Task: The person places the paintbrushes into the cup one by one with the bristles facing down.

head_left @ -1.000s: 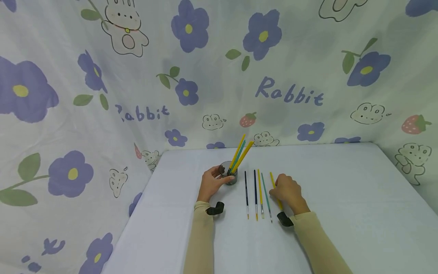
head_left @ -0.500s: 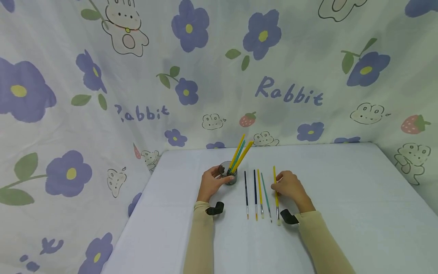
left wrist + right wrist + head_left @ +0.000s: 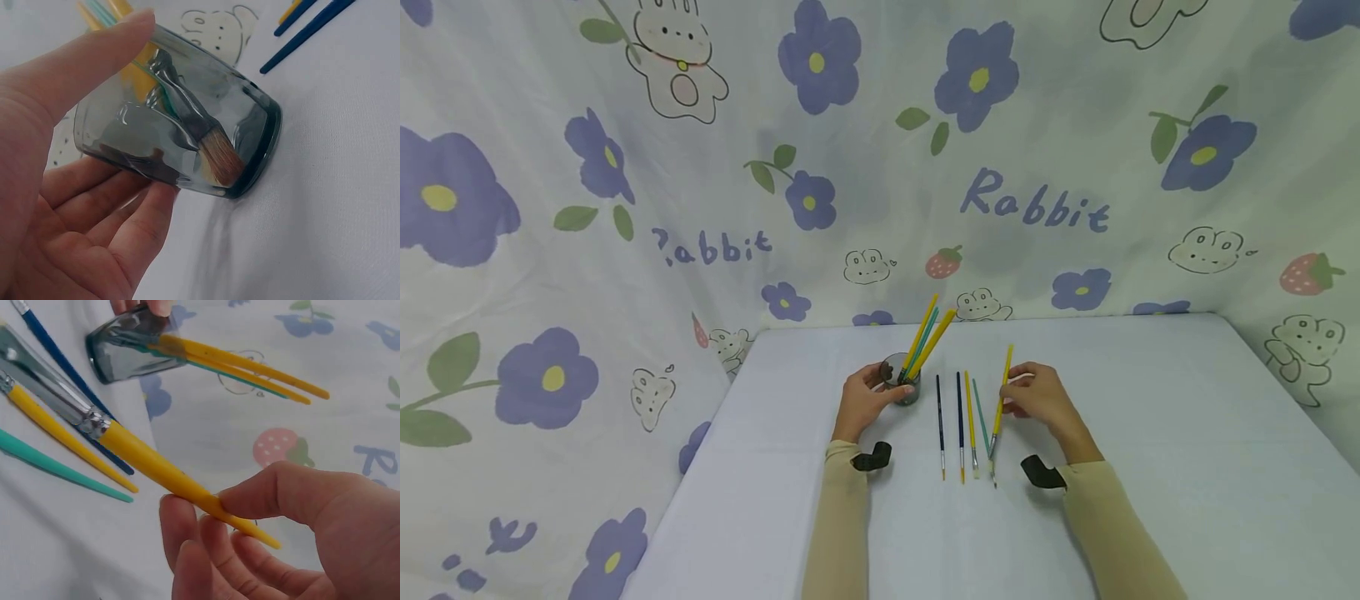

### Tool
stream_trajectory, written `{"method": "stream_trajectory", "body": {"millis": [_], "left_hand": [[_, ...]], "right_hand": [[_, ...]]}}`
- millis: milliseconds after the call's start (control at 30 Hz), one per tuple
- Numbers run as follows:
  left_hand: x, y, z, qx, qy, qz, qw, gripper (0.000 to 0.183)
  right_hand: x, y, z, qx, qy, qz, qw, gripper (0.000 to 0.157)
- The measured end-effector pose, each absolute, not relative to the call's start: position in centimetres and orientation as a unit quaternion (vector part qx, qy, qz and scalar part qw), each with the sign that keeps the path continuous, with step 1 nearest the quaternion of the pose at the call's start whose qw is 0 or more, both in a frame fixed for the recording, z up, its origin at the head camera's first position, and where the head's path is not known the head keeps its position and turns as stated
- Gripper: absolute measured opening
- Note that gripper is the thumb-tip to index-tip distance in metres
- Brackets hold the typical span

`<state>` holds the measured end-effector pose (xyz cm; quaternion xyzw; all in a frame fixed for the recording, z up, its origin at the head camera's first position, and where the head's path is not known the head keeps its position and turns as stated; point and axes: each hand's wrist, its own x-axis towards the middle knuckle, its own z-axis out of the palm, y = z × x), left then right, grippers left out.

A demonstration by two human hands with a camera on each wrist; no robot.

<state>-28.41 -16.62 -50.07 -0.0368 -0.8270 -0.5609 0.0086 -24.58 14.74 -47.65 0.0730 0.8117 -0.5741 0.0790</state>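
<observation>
My left hand [image 3: 863, 403] grips a smoky glass cup [image 3: 206, 119], thumb on one side and fingers on the other. Inside it, several paintbrushes [image 3: 934, 342] with yellow and green handles lean to the right, bristles down; brown bristles [image 3: 224, 159] show through the glass. My right hand [image 3: 1037, 398] pinches a yellow paintbrush [image 3: 159, 467] by its handle between thumb and fingers. That brush slants with its bristle end toward me, over the green paintbrush [image 3: 981, 417] lying on the table. In the right wrist view its bristles are cut off by the frame edge.
Left of the green brush lie a thin yellow paintbrush [image 3: 971, 417] and two dark blue paintbrushes, one nearer [image 3: 960, 417] and one farther left [image 3: 940, 417]. A white cloth covers the table [image 3: 1135, 392]. Behind it hangs a curtain [image 3: 880, 208] with flowers and rabbits.
My right hand has drawn the yellow paintbrush up from the table and tilted it, its bristle end swinging left over the green brush. The left hand and cup have stayed put.
</observation>
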Motion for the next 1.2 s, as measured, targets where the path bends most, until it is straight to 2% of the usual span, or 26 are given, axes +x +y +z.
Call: {"method": "stream_trajectory", "body": {"millis": [533, 1200], "left_hand": [[-28.4, -16.7, -50.1, -0.036, -0.825, -0.563, 0.013, 0.076], [-28.5, -16.8, -50.1, -0.035, -0.825, -0.564, 0.006, 0.076]], "right_hand": [[-24.2, 14.9, -46.2, 0.092, 0.736, -0.671, 0.006, 0.040], [-25.7, 12.9, -43.6, 0.083, 0.701, -0.707, -0.036, 0.032]]}}
